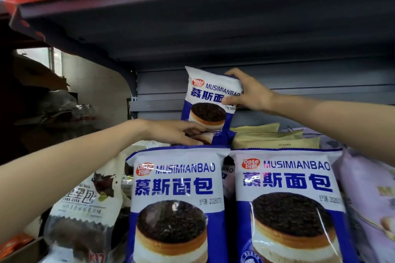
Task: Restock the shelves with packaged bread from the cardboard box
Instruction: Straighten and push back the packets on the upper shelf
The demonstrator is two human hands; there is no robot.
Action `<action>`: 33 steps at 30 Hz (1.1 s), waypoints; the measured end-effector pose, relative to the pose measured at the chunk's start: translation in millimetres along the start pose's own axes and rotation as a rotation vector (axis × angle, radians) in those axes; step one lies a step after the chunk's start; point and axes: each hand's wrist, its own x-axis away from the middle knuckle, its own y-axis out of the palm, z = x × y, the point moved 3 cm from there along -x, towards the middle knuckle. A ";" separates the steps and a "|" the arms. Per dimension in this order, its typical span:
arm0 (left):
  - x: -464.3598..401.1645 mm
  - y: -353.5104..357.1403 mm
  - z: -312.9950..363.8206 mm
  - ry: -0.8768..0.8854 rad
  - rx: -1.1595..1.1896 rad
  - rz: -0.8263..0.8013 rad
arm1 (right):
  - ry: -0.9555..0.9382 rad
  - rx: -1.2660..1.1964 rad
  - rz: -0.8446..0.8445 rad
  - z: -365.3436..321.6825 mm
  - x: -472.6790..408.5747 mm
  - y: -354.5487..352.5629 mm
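- A brown-and-white bag (85, 205) leans at the far left of the shelf's front row, with a corner of what may be the cardboard box (19, 250) below it; too little shows to be sure.
- The left hand (179, 132) reaches in low, fingers curled onto the bottom edge of the held pack (208, 102), pinching it there.
- The held pack stands upright behind the front row, long axis vertical, print facing out, its foot hidden behind the front packs.
- Front pack one (177, 205) and front pack two (288, 205) stand side by side, touching, below and in front of it.
- The right hand (248, 92) grips the pack's upper right edge, thumb in front, fingers over the top.
- Flat yellow packs (269, 136) lie stacked just right of the held pack.
- Judgement: both hands are on it, so the pack likely only needs lowering straight down into the gap behind pack one.
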 end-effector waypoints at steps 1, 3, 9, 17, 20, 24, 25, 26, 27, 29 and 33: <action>0.6 -0.9 0.7 0.025 0.013 0.025 | -0.010 0.067 -0.022 1.1 -0.8 -0.9; 2.4 -3.5 4.2 0.068 0.006 0.060 | -0.019 0.193 -0.054 0.6 -3.9 -5.7; 14.5 -13.8 23.4 0.171 -0.109 0.226 | 0.028 0.364 -0.248 -13.8 -11.5 0.4; 37.8 -27.7 22.1 0.178 -0.303 0.623 | 0.170 0.596 -0.675 -5.0 0.8 45.0; 37.2 -29.9 15.2 0.119 -0.344 0.729 | 0.137 0.353 -0.566 -9.2 -4.7 27.1; 35.7 -42.1 7.7 0.036 -0.292 0.955 | 0.239 -0.045 -0.544 -18.6 9.2 6.9; 36.1 -45.4 7.6 0.019 -0.221 1.021 | 0.237 -0.014 -0.572 -20.4 14.3 7.3; 36.0 -47.8 7.9 0.009 -0.125 1.081 | 0.235 0.025 -0.596 -24.0 21.5 9.3; 34.2 -48.8 7.4 0.002 -0.019 1.117 | 0.241 0.035 -0.598 -25.3 26.1 12.3; 28.7 -45.4 7.7 -0.015 0.150 1.113 | 0.256 -0.064 -0.454 -23.7 25.7 13.9; 22.1 -33.5 9.1 -0.098 0.355 0.919 | 0.286 -0.301 -0.039 -19.0 17.2 -14.9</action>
